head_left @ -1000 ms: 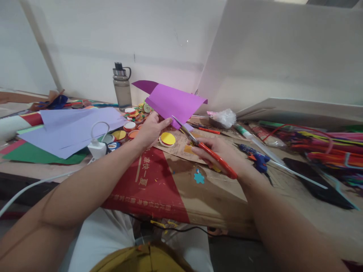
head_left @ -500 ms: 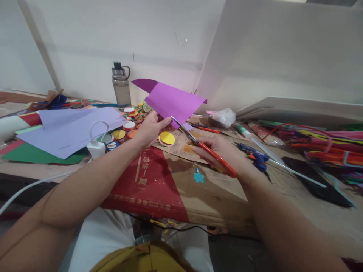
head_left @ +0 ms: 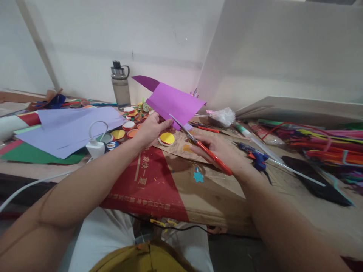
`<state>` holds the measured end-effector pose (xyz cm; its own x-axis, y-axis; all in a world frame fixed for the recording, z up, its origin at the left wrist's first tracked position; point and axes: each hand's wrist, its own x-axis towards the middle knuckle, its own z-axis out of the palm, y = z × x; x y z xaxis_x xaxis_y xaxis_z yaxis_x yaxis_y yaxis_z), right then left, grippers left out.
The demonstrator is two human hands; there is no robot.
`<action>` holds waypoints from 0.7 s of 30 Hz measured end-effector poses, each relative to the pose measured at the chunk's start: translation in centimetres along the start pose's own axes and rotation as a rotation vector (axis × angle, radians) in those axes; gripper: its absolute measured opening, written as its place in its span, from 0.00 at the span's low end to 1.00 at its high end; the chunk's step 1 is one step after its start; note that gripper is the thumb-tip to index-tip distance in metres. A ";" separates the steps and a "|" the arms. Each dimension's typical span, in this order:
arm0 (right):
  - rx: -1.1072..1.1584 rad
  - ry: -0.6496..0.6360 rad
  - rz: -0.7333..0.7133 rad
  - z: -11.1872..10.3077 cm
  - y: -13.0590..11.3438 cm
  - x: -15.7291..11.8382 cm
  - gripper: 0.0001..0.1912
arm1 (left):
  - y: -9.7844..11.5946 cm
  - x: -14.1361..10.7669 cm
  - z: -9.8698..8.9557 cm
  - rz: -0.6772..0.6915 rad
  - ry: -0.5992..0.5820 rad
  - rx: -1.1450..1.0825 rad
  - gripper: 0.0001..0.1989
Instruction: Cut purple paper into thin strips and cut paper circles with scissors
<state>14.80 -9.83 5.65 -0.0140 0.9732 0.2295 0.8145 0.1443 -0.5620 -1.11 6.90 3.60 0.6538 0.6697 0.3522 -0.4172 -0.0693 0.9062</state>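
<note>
My left hand (head_left: 154,129) pinches the lower left edge of a purple sheet of paper (head_left: 177,101), held up above the table with one corner curling back. In my right hand (head_left: 217,150) is a pair of scissors with red handles (head_left: 212,156); the blades lie against the sheet's lower edge, close to my left fingertips. Beneath the hands sits a round yellow disc with a white rim (head_left: 166,138). A small blue flower-shaped cutout (head_left: 198,175) lies on the cardboard (head_left: 215,196) nearer to me.
Left are lilac and green paper sheets (head_left: 70,128), a white charger plug (head_left: 95,147) and several round lids (head_left: 129,125). A water bottle (head_left: 120,87) stands behind. Right lie a blue glue gun (head_left: 256,156), a black phone-like slab (head_left: 314,181), a plastic bag (head_left: 225,117) and colourful pipe cleaners (head_left: 326,139).
The scissors have shifted slightly left and up, their blades now reaching further over the lower edge of the purple paper. My left hand keeps its hold almost unmoved.
</note>
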 end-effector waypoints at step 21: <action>-0.013 0.022 0.033 0.2 -0.1 -0.1 0.20 | 0.4 -0.1 0.2 0.007 -0.003 -0.028 0.21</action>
<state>14.60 -9.87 5.58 0.0259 0.9732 0.2285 0.8217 0.1095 -0.5593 -1.23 6.68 3.96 0.6526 0.6673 0.3590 -0.4393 -0.0528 0.8968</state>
